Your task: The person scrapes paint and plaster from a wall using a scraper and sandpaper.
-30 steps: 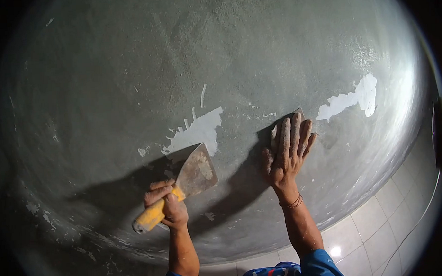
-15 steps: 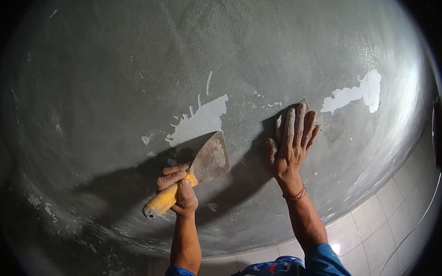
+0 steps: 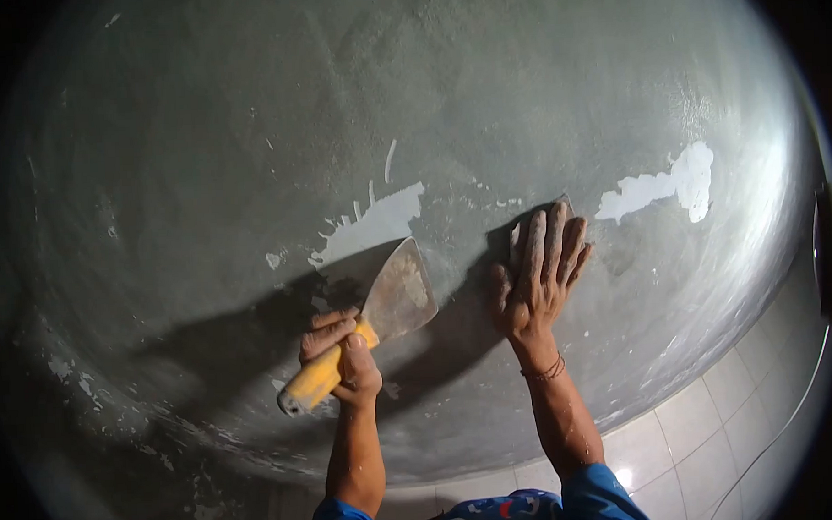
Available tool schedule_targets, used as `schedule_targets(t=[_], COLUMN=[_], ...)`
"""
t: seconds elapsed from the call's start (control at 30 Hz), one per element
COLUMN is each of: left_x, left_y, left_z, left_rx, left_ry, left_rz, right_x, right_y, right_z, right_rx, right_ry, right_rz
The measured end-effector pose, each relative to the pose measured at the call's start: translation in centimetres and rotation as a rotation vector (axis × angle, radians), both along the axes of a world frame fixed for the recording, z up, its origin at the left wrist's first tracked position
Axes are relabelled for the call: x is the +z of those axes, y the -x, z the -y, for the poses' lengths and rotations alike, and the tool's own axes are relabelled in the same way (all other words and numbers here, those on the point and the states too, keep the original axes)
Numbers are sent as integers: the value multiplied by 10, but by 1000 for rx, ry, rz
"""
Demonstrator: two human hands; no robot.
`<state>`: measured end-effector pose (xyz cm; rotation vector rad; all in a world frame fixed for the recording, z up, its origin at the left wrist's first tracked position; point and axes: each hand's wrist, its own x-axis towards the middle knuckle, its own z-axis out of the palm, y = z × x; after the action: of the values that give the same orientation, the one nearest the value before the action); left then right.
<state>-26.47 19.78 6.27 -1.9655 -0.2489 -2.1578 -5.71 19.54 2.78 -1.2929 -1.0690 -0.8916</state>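
My left hand [image 3: 341, 350] is wrapped round the yellow handle of a putty knife [image 3: 401, 293], whose wide, stained metal blade points up and to the right. The blade is just below a pale patch [image 3: 373, 223] on the grey wall surface [image 3: 275, 155]. To the right, my right hand [image 3: 540, 274] lies flat over a thin piece of sandpaper or similar sheet [image 3: 515, 243], pressing it on the grey surface. Only the sheet's edges show beside and above the fingers. A second pale patch [image 3: 647, 193] is to the right of that hand.
Light tiles [image 3: 683, 434] show below the curved lower edge of the grey surface. A thin cable [image 3: 792, 412] runs down at the right beside a dark object [image 3: 824, 255]. Pale flaked marks [image 3: 86, 386] are at the lower left.
My right hand has shifted slightly left and down with the sheet under it. My left hand and the putty knife have moved a little to the right.
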Motion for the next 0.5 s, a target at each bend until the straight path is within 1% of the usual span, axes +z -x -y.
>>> schedule_targets(t=[0.03,0.07,0.1,0.17,0.2,0.3,0.37,0.4,0.47,0.5], left_x=[2,-1,-2,1,-3,-3,2,2,-1,-5], left_y=[-3,2,9,2,-6,3,9,10,-6,-20], left_z=[0,3,4,-2,-8,-6,6,-1,-7,-1], left_rx=[-80,-80,-102,-192,-60,-58,-134,-192,7,-97], left_ry=[-2,5,65,125,78,85,173,142,129,186], left_rz=[15,14,41,103,80,41,62,85,26,-24], right_x=[3,0,0,2,0,0,-6,-4,1,1], right_y=[-3,-4,-6,-9,-3,-5,-6,-7,-5,-3], right_z=[-3,0,1,-1,1,2,1,-2,-3,-1], right_rx=[9,24,24,13,18,34,66,93,96,94], right_ry=[-19,-15,19,9,22,14,10,-11,-27,-37], right_rz=[6,7,11,21,1,14,6,-9,-16,-29])
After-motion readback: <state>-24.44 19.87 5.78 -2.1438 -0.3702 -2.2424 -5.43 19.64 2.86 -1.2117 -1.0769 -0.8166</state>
